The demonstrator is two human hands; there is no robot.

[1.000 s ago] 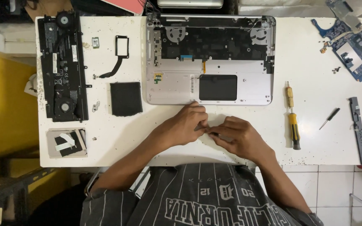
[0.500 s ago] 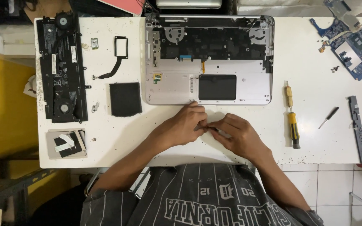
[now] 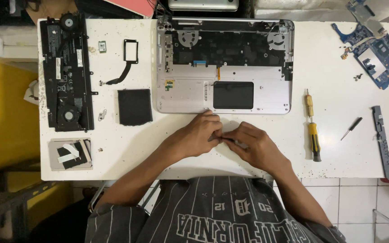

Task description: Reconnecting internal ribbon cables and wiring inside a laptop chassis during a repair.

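My left hand and my right hand meet fingertip to fingertip over the white table, just in front of the opened laptop base. Between the fingers both hands pinch a small thin part; most of it is hidden and I cannot tell what it is. The laptop base lies with its inside up, showing two fans, a black trackpad area and silver metal. Both hands rest close to the table's front edge.
A black battery with fans lies far left, a black square pad and a black frame with cable beside it. A yellow-handled screwdriver, a small black screwdriver, a grey strip and a blue circuit board lie right.
Both hands stay together at the same spot; only the fingers shift slightly on the small part. The view has tilted a little.
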